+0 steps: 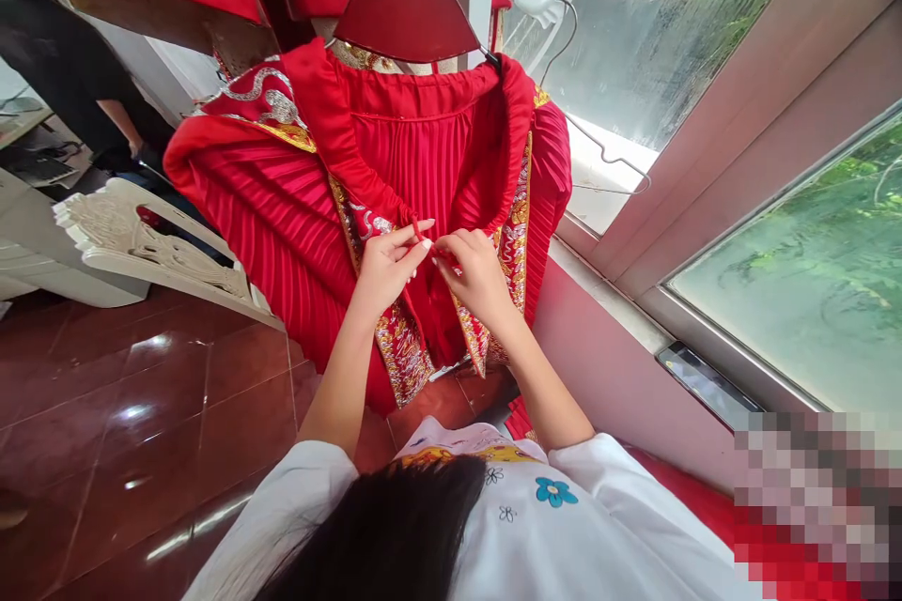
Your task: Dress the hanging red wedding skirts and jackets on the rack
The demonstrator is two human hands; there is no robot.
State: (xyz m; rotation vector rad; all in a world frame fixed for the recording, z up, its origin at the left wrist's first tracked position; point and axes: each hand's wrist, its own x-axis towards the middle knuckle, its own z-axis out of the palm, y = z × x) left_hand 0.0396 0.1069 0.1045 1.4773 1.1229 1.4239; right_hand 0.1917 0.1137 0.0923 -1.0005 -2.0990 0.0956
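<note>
At pleated, satiny red garment (260, 235), L hand (386, 268) grip pinches thin cord (415, 227); R hand (475, 274) grip prob. same.

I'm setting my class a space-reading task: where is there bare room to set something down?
Bare floor lies at lower left between the white carved furniture and the left sleeve. A narrow strip of sill is free between the hanging red garment and the phone. Crowded: around the left hand and right hand, amid red cord and embroidered trim.
</note>
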